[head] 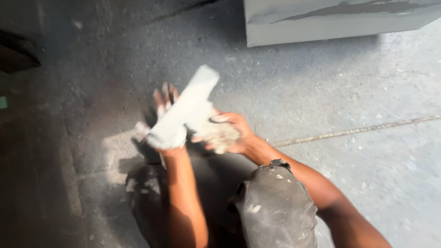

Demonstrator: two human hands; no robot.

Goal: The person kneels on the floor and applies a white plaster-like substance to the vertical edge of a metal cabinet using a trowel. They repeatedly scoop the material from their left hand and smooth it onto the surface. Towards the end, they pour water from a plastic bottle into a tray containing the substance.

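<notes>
My left hand (163, 103) holds a long white, plaster-coated flat tool or slab (186, 112) that slants up to the right, its fingers spread behind it. My right hand (229, 133) presses a crumpled, dusty grey rag or wad (220, 135) against the white piece's lower right side. Both hands are blurred by motion. I am crouched, with my knees in dark, paint-flecked trousers (275, 206) below the hands.
Rough grey concrete floor (349, 92) spreads all around. A large pale grey block or box (330, 20) stands at the top right. A thin rope or crack line (358, 131) runs across the floor to the right. Dark shadowed objects lie at the far left.
</notes>
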